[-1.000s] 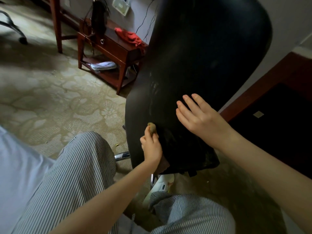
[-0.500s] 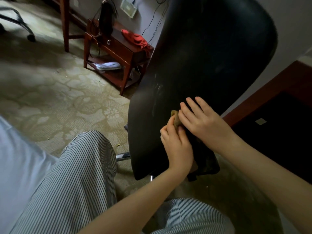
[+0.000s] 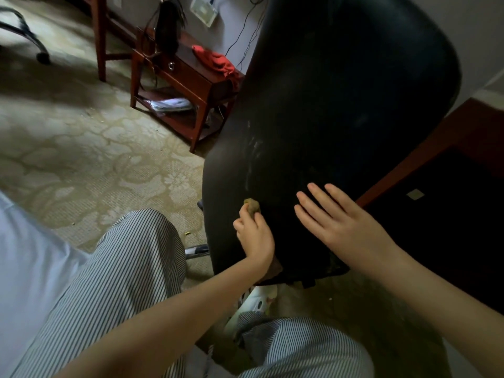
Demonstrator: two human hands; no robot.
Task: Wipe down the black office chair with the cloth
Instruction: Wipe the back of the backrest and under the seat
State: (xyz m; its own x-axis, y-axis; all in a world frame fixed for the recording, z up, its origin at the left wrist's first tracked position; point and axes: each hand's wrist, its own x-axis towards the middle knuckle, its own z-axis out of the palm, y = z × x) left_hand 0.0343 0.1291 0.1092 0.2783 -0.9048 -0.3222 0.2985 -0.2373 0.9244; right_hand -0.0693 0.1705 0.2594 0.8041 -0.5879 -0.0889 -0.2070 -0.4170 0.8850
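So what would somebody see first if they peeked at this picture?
The big black chair back fills the middle and upper right. Low on it, the left hand grips a small brownish cloth against it, and the right hand lies flat on it just beside. Farther back on the left, a bright red fabric lies on a wooden side table.

No readable text, labels, brands or numbers anywhere; wall plate too blurred to read.

Patterned beige carpet; reddish wooden side table (dim light).
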